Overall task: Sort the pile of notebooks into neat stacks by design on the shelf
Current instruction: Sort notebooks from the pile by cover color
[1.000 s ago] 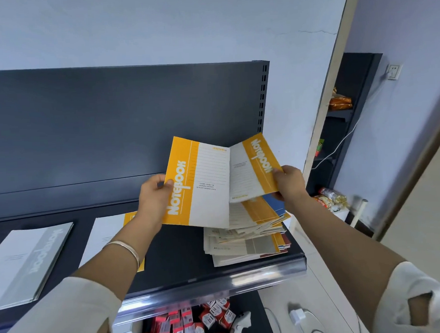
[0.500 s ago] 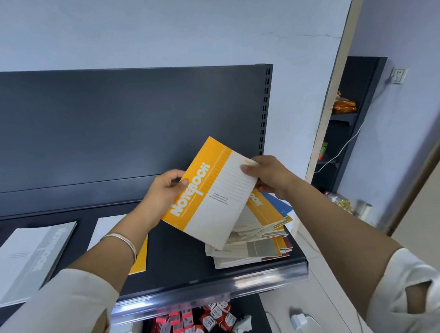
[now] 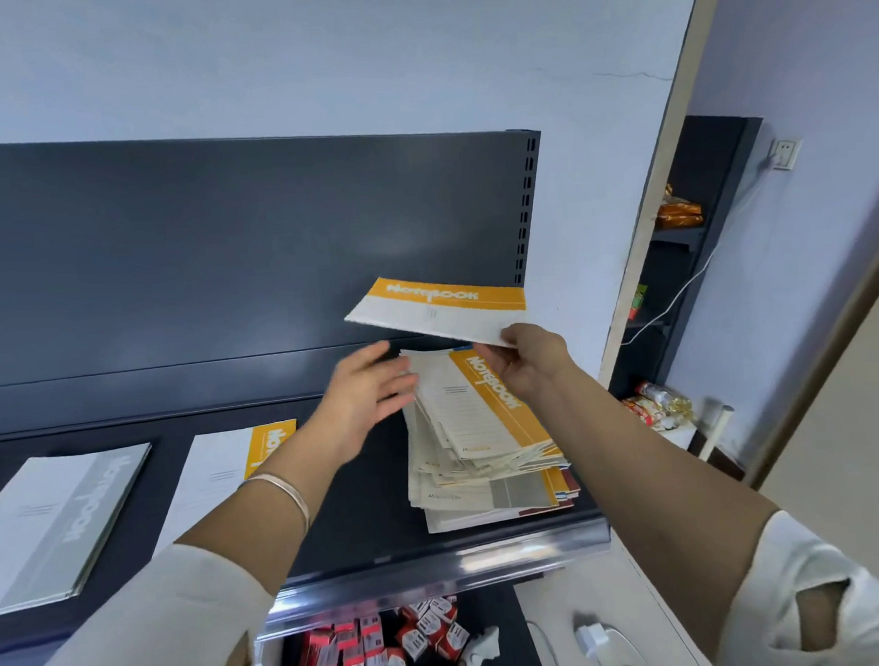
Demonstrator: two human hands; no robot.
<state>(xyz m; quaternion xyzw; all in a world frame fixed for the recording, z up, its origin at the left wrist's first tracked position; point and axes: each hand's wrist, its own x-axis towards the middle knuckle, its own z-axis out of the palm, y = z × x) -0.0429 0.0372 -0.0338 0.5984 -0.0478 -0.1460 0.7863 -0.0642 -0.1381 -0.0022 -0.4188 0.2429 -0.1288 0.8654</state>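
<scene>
right hand [image 3: 528, 362] — pinches orange notebook [image 3: 438, 308] over pile [image 3: 486, 451] | left hand [image 3: 363, 396] — fingers straight, beside pile

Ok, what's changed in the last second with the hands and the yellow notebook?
The left hand let go of the yellow-and-white paper notebook and now hovers open beside the untidy pile of notebooks. The right hand took it over, pinching a near corner, and raised it flat above the pile. Unmoved: the grey notebook and the second yellow-and-white notebook lying on the dark shelf.
</scene>
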